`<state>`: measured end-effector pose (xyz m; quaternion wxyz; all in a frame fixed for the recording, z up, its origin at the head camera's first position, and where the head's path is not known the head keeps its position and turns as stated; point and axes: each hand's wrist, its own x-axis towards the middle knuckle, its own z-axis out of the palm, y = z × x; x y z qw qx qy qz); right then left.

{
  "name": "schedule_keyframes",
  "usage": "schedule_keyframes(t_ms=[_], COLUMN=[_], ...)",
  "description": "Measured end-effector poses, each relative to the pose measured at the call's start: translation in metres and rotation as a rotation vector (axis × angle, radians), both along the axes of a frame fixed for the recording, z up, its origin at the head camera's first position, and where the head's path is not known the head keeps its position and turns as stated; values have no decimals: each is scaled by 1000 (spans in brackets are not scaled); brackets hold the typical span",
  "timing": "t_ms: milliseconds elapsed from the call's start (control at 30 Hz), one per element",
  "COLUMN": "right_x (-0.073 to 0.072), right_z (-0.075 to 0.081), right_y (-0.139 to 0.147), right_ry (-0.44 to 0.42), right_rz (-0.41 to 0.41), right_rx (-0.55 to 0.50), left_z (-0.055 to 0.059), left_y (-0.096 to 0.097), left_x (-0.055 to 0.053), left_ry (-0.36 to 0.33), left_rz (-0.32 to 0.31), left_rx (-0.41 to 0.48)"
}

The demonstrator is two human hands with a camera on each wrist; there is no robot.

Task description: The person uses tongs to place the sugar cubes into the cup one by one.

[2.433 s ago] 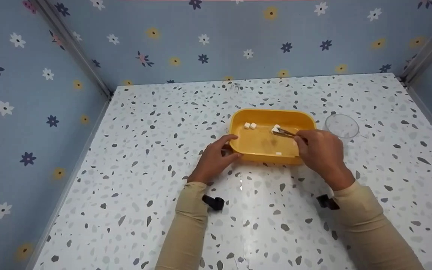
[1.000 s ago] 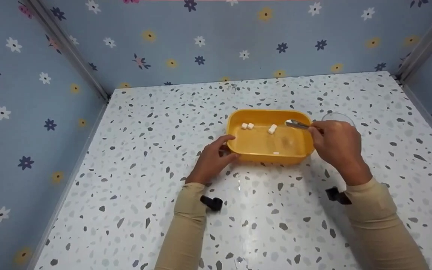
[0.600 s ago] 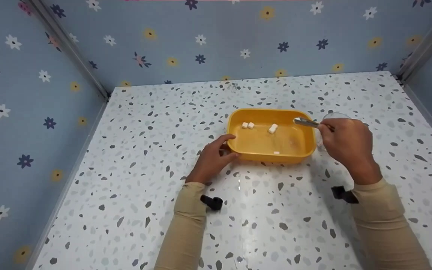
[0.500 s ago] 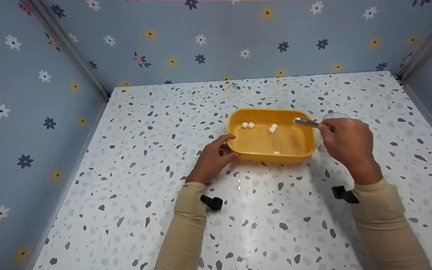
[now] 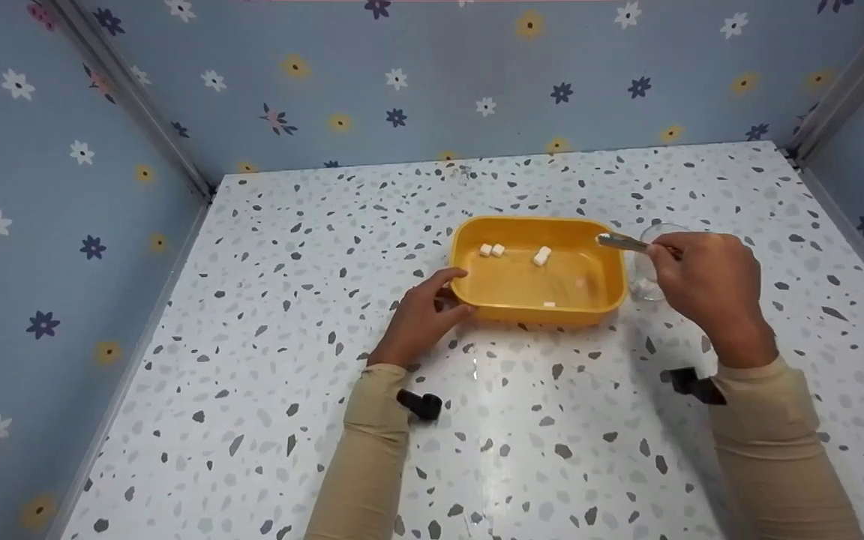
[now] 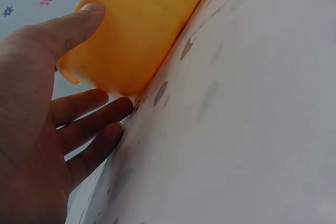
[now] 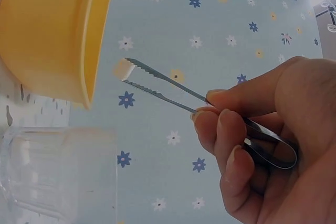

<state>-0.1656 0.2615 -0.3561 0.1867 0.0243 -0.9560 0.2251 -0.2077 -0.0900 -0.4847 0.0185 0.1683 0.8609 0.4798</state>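
My left hand [image 5: 418,319] grips the near left corner of a yellow plastic tub [image 5: 529,316], its thumb [image 6: 86,22] on the outer wall. In the right hand [image 5: 713,281] is a pair of small metal tongs [image 7: 170,80], pinched between thumb and fingers. Their toothed tips hold one white sugar cube [image 7: 123,70] above the tub's right rim. Inside the tub lie a pair of sugar cubes [image 5: 497,250] at the far left and more cubes [image 5: 542,256] touching near the middle. A clear glass [image 5: 648,289] stands just right of the tub, partly hidden by the right hand.
The white speckled table [image 5: 312,262] extends on all sides of the tub. Blue flowered panels [image 5: 447,82] rise at the back, left and right. A small white patch [image 5: 549,304] shows at the tub's near wall.
The tongs reached among the cubes in the tub, then lifted with one cube and moved right toward the glass. My left hand has stayed on the tub's corner.
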Motion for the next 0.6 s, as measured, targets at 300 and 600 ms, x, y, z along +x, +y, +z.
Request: schedule_keyframes(t_ms=[300, 600], right_x=[2, 4], right_z=[4, 7], right_y=[7, 22], right_ry=[-9, 7], right_rz=[-12, -40], right_rx=[9, -7], left_z=[-2, -2], left_y=[-2, 0], left_x=[2, 0], left_ry=[5, 7], left_rz=[22, 12], left_rx=[-1, 4])
